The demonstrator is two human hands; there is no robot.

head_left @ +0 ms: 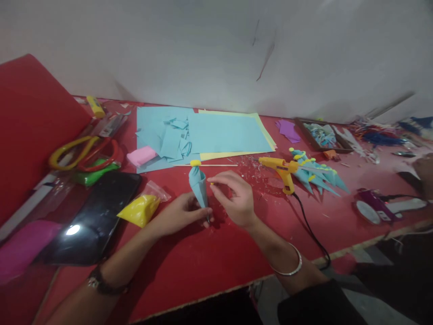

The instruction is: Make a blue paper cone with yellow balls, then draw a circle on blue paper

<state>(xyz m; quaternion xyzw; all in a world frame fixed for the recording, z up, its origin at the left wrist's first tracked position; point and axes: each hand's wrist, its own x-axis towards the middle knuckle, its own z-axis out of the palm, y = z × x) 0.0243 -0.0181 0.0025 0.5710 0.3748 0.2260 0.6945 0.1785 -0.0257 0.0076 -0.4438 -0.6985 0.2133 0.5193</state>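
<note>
My left hand [181, 215] is closed on the narrow tip of a light blue paper cone [199, 187], which stands wide end up with a yellow ball [195, 163] on top. My right hand [233, 198] sits just right of the cone, thumb and forefinger pinched on a tiny yellow bit [211, 183] near the cone's side. A thin wooden stick [216, 165] lies on the red table [203, 262] behind the cone.
A yellow glue gun [282, 169] with a black cord lies beside several finished blue cones [318, 174]. Blue and yellow paper sheets [223, 133], a pink lump [141, 155], a bag of yellow material [140, 210], a black phone [91, 219] and scissors [84, 153] lie around. Another person's hand [424, 171] shows at the right edge.
</note>
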